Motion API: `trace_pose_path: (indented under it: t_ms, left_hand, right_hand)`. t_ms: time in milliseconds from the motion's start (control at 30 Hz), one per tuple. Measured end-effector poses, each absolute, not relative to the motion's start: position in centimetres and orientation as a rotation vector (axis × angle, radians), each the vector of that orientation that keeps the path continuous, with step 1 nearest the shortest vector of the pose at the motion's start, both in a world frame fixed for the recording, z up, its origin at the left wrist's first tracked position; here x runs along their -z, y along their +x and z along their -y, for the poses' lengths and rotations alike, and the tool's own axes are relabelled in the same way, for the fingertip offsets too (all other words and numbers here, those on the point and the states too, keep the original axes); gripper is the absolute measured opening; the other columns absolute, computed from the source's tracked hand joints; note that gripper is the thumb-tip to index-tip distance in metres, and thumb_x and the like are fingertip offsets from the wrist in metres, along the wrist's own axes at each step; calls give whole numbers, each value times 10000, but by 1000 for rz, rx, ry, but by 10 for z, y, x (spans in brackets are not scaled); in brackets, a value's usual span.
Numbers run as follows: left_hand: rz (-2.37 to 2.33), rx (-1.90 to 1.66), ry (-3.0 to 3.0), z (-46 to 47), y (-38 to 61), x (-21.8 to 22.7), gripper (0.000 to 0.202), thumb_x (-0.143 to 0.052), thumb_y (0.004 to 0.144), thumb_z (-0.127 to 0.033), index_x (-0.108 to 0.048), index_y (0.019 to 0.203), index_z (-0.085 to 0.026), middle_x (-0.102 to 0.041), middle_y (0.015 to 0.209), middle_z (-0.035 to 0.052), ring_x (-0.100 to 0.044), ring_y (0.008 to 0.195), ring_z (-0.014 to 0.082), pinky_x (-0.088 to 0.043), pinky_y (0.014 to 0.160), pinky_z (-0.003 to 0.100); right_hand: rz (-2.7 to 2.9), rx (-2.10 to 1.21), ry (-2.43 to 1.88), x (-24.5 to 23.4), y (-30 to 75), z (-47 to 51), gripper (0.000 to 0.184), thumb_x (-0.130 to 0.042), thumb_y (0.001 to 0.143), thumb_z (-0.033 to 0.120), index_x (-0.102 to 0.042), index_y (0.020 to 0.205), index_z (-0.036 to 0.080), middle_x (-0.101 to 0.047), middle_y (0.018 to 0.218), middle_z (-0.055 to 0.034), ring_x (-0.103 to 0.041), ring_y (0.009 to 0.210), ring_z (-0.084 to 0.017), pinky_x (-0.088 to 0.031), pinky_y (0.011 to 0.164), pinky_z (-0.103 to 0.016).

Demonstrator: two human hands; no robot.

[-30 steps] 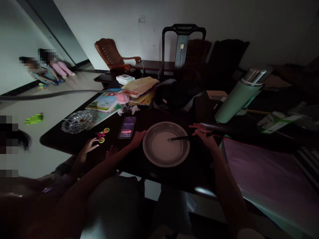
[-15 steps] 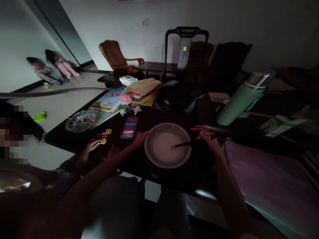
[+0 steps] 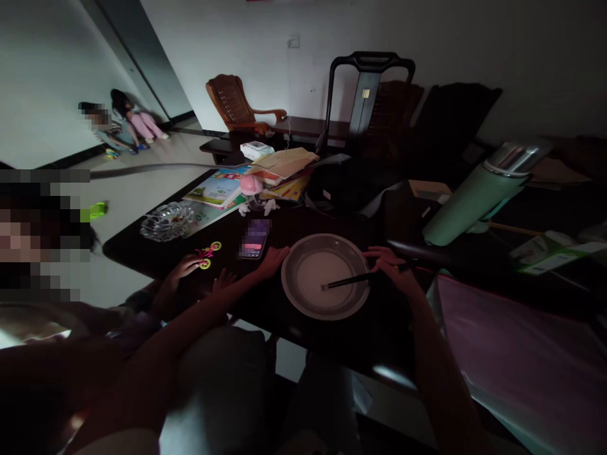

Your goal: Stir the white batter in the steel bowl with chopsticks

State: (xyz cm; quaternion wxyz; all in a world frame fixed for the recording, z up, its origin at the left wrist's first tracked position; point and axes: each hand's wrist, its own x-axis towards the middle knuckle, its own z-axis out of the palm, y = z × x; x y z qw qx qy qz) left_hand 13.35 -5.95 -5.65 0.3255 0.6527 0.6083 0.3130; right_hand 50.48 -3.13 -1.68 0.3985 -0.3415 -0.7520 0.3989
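A round metal basin [image 3: 287, 291] on the dark table holds a cloudy, whitish liquid [image 3: 317, 268]. My left hand [image 3: 274, 261] is closed at the basin's left rim, thumb along the edge. Between the fingers of my right hand [image 3: 391, 265] is a pair of dark chopsticks [image 3: 349, 280], slanting over the right rim with their tips in the liquid. The fingertips of that hand are close to the right rim; I cannot tell if they touch it. A phone [image 3: 255, 239] with a lit screen lies beyond my left hand.
At the left, another person's hand [image 3: 188, 265] holds a pink and yellow toy bicycle [image 3: 208, 254]. A glass ashtray [image 3: 167, 222], books [image 3: 215, 188] and a pink-topped item [image 3: 251, 184] lie farther back. A green thermos [image 3: 465, 205] stands at right, near a pinkish sheet [image 3: 516, 341].
The chopstick tips have moved left and slightly nearer to me in the basin. My right fingers have come closer to the rim and together. The whole view has shifted slightly.
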Motion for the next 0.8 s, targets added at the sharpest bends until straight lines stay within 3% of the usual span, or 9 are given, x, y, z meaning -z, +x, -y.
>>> trace_pose_path:
  t_ms: [167,400,567,800]
  left_hand:
    - [-1623,-810,1735,59,134,54,528,-320,943,-522,-424,543,-194,-418,518,-36,-406,584,126,-369,679,285]
    - [-1634,-798,1715,58,134,54,541,-313,957,-484,-445,526,-184,-438,499,-42,-404,579,119,-367,704,290]
    - [-1659,-788,1716,59,135,51,556,-316,936,-550,-455,535,-191,-444,498,-36,-408,595,130,-382,714,293]
    - [-1651,-778,1749,59,135,51,549,-297,941,-531,-430,528,-195,-439,504,-27,-418,598,134,-381,714,302]
  right_hand:
    - [1933,-969,-887,21,495,33,226,-616,876,434,-761,780,290,-744,1142,-46,-531,1243,-285,-379,1081,-543]
    - [1860,-973,-889,14,507,33,373,-537,921,467,-708,644,284,-759,1102,-37,-540,1235,-281,-365,1090,-537]
    - [1962,-985,-858,19,493,35,233,-617,877,447,-754,768,293,-745,1145,-37,-536,1235,-282,-379,1081,-538]
    - [1856,-970,-879,15,507,32,385,-523,931,470,-714,648,291,-757,1100,-24,-537,1242,-284,-376,1085,-541]
